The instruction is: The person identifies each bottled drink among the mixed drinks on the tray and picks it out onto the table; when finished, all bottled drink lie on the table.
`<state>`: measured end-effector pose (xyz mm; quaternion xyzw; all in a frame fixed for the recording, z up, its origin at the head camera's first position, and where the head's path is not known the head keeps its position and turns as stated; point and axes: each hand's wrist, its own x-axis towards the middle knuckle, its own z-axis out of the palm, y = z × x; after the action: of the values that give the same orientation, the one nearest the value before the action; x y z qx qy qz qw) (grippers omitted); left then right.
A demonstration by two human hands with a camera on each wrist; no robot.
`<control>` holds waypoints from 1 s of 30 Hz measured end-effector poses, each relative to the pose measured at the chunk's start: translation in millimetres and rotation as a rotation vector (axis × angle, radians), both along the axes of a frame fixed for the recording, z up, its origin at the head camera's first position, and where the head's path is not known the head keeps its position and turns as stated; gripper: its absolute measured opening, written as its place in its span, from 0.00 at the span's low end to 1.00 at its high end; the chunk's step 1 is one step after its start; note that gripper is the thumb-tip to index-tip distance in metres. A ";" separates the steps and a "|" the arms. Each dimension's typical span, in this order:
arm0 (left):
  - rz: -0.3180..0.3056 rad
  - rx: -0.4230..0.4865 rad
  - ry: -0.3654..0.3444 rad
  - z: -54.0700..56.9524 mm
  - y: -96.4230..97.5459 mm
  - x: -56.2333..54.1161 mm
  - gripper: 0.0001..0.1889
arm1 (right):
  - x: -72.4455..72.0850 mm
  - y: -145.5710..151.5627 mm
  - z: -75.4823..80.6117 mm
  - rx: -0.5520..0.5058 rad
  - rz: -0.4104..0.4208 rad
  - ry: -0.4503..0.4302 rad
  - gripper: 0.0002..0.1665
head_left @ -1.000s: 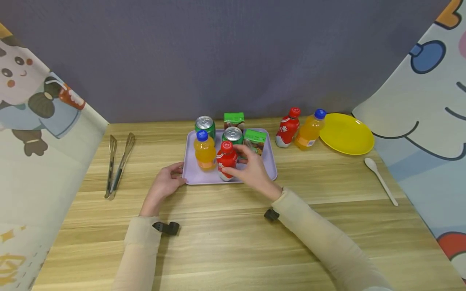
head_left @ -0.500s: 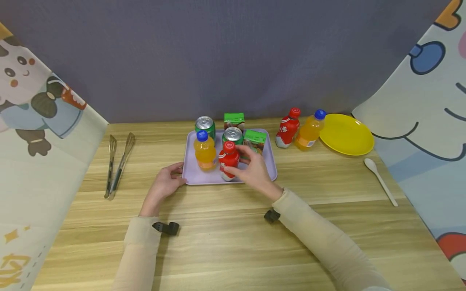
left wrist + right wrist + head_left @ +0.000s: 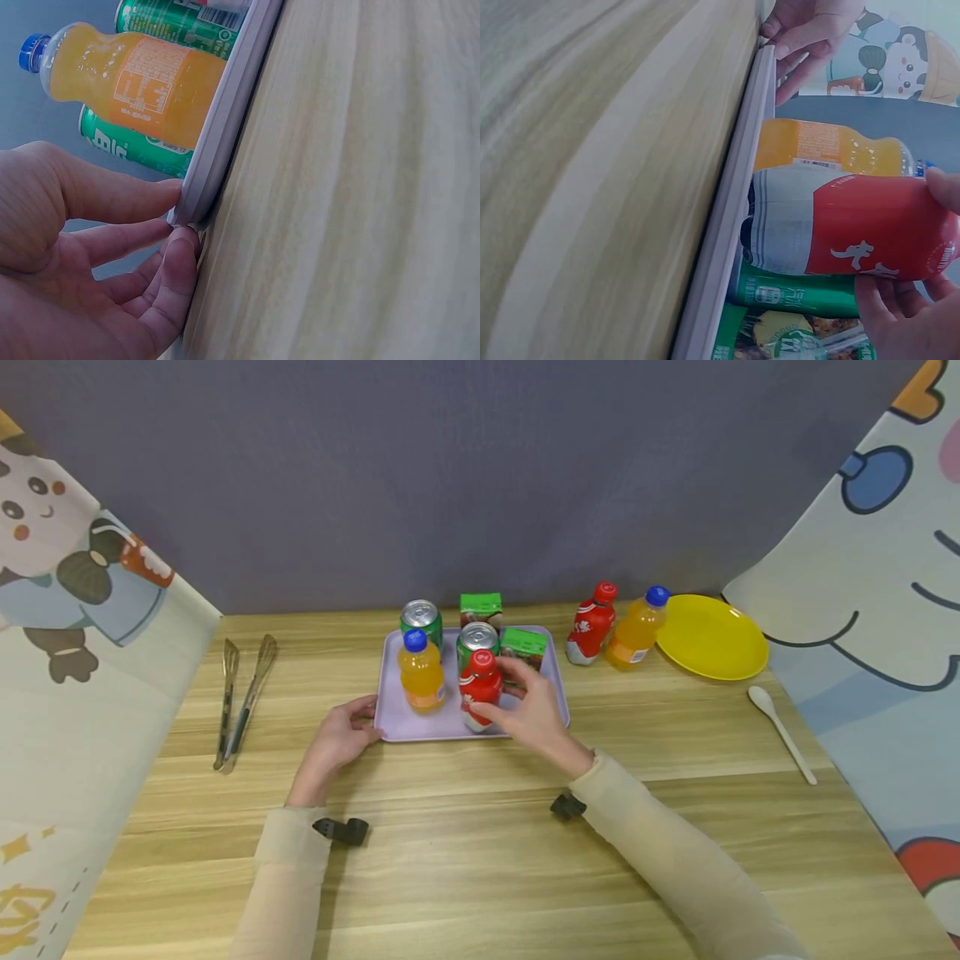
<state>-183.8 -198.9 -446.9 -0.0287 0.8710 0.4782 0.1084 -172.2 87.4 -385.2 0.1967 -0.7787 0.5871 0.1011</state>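
Note:
My right hand grips a red bottle with a red cap, upright at the front middle of the lilac tray. In the right wrist view, thumb and fingers lie on either side of the red bottle. At the tray's front left corner my left hand pinches the rim, thumb above and fingers below in the left wrist view. An orange drink bottle with a blue cap stands left of the red one. Behind them on the tray are a green can and a green-topped drink carton.
Another green can and a second carton stand at the tray's back. To the right are a second red bottle, another orange bottle, a yellow plate and a white spoon. Tongs lie far left.
My right hand has moved a little to the right with the red bottle, widening the space beside the orange bottle. The left hand stays at the tray corner.

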 end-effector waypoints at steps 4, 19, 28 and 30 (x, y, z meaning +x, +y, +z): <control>0.000 0.005 0.006 -0.6 -0.4 -0.2 0.33 | 2.3 3.3 2.7 -0.010 -0.015 0.013 0.33; 0.005 0.008 -0.005 -2.4 -0.6 -0.2 0.33 | 9.3 25.4 9.0 -0.051 -0.007 -0.022 0.33; 0.000 0.011 0.003 -2.1 -0.7 -0.5 0.33 | 15.3 44.4 10.7 -0.034 -0.037 -0.060 0.34; 0.003 0.009 0.001 -2.1 -0.8 -0.1 0.33 | 16.0 48.4 11.2 -0.024 -0.039 -0.053 0.33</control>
<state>-183.9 -199.7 -449.1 -0.0294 0.8690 0.4821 0.1073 -156.2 135.8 -374.1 0.1645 -0.7777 0.5993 0.0944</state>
